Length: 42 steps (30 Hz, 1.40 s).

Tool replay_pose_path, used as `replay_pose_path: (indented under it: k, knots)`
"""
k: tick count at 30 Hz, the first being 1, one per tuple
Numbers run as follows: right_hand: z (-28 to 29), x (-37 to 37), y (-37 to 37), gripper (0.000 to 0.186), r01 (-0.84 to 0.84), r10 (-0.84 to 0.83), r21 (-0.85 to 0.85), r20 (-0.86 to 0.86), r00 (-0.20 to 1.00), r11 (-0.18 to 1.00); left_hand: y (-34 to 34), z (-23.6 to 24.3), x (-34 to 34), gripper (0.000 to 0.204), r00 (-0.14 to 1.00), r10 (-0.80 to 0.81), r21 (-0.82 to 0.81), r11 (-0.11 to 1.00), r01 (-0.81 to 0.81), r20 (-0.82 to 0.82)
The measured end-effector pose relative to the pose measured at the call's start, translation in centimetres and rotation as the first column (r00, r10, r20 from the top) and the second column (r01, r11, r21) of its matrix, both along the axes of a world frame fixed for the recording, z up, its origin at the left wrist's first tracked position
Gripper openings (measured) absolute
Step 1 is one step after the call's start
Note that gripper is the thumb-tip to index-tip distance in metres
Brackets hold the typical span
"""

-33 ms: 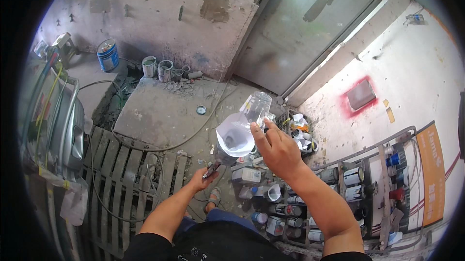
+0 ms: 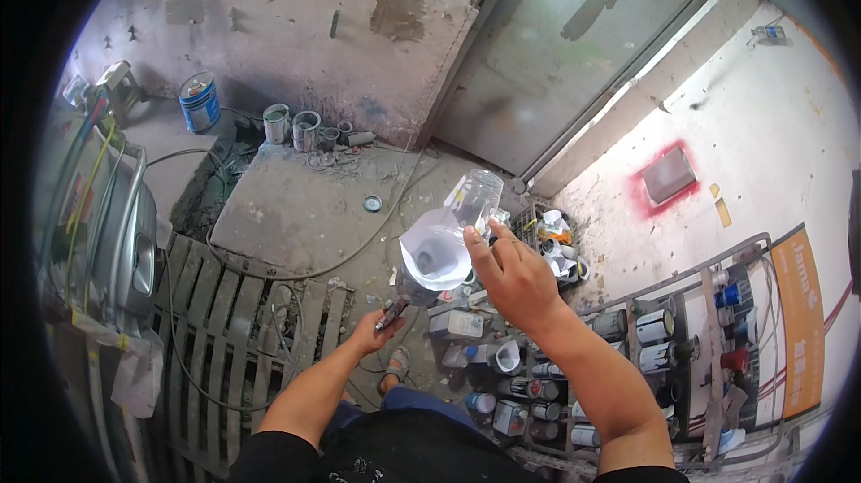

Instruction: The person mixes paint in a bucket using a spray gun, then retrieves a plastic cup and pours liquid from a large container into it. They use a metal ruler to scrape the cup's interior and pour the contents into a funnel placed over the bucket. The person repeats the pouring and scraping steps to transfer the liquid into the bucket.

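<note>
My left hand (image 2: 372, 332) is closed around the handle of a spray gun (image 2: 392, 313), with a greyish cup (image 2: 416, 291) on its top. Set into that cup is a white paper cone (image 2: 419, 252), open side up, with a grey patch at its bottom. My right hand (image 2: 520, 284) grips a clear plastic cup (image 2: 477, 194), tilted at the cone's far right rim. The index finger lies along the plastic cup's near side. I cannot make out whether liquid is running from it.
Shelves of paint cans (image 2: 656, 327) stand at the right. A white jug (image 2: 457, 325) and a crate of rubbish (image 2: 560, 245) sit on the floor. Slatted pallets (image 2: 215, 330), a hose (image 2: 309, 275) and a silver car part (image 2: 134, 245) lie left. Cans (image 2: 277, 124) line the back wall.
</note>
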State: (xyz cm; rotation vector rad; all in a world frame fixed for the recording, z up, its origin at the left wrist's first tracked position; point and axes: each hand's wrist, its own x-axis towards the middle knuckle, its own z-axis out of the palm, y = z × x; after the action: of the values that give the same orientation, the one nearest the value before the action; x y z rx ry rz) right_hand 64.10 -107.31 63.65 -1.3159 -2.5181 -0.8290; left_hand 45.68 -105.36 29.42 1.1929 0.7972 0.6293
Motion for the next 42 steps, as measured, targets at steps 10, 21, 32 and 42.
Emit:
replay_pose_path:
  k: [10,21,32,42]
  knots:
    - [-0.2,0.8,0.5,0.048,0.017,-0.017,0.002,-0.009,1.000,1.000,0.5,0.7,0.2,0.024,0.997,0.000,0.059,0.998,0.004,-0.073]
    - [-0.4,1.8,0.9,0.047,0.050,-0.050,0.007,-0.033,0.998,0.999,1.0,0.1,1.2,0.025,0.995,-0.012,0.047,0.999,0.017,-0.097]
    - [-0.6,4.7,1.5,0.043,0.224,-0.348,-0.284,-0.534,0.771,0.932,1.4,-0.7,2.9,0.020,0.997,-0.025,0.016,1.000,0.026,-0.074]
    - [-5.6,13.0,2.4,0.048,0.054,-0.620,-0.622,-0.783,-0.042,0.781,2.6,-3.7,5.2,0.019,0.963,-0.117,0.052,0.990,0.134,-0.242]
